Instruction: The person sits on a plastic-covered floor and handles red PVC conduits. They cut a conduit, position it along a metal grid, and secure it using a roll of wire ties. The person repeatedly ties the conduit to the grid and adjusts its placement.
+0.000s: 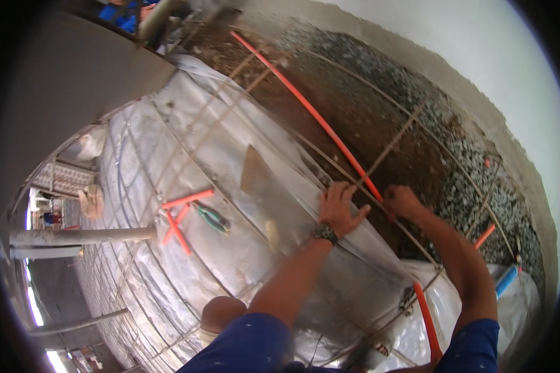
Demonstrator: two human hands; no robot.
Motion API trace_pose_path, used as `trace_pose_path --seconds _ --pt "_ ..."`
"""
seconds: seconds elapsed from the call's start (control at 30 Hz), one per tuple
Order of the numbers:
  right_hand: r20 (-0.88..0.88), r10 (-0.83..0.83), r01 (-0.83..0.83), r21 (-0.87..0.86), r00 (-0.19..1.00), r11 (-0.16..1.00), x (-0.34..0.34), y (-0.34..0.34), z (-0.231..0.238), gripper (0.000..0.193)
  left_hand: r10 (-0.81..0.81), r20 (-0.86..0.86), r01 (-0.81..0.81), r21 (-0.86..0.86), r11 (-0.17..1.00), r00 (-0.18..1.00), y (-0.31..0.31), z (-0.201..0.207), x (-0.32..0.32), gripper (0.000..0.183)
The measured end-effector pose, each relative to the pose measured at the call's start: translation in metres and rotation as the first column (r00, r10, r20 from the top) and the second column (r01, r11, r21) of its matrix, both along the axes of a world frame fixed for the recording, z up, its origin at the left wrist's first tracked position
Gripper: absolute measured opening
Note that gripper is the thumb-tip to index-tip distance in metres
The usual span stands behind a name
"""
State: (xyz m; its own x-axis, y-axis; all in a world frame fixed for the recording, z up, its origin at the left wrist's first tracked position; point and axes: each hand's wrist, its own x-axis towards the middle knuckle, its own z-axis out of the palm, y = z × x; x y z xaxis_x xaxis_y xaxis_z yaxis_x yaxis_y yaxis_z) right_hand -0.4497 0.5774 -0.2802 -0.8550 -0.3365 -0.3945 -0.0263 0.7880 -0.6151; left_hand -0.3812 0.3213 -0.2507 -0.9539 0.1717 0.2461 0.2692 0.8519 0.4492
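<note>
Plastic-sheeted ground, orange tube slanting upper-left to lower-right, right hand pinching it, left hand spread.

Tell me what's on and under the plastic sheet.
Over the plastic sheet lie green-handled pliers, short orange tubes and a rod grid; what it covers is hidden.

I can read no text, label, number or sign anywhere here. On the orange tube beside my right grip, the green-handled pliers, the dark wristband I wear and the blue-and-white object, I make out no legible lettering.
</note>
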Motion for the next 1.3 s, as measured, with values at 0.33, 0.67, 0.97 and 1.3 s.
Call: trace_pose_path --seconds 0.33,0.67,0.97,1.3 --pt "0.128 0.117 -0.130 0.104 0.985 0.986 -0.017 -0.005 -0.010 0.031 -0.034 0.126 0.028 0.049 0.998 0.991 -0.001 0.003 0.001 0.071" --pt "0.050 0.154 -0.159 0.115 0.987 0.981 0.018 0.025 -0.015 0.019 -0.002 0.066 0.000 0.023 1.000 0.998 -0.001 0.004 0.002 0.069" --pt "-0.061 0.202 -0.198 0.070 0.977 0.978 0.030 0.040 -0.029 0.020 -0.040 0.163 0.030 0.061 0.998 0.986 -0.002 0.000 0.003 0.073" --pt "-0.067 0.325 -0.319 0.091 0.943 0.943 0.026 0.042 -0.036 0.022 -0.020 0.047 0.018 0.040 0.999 0.999 0.000 0.005 0.002 0.069"
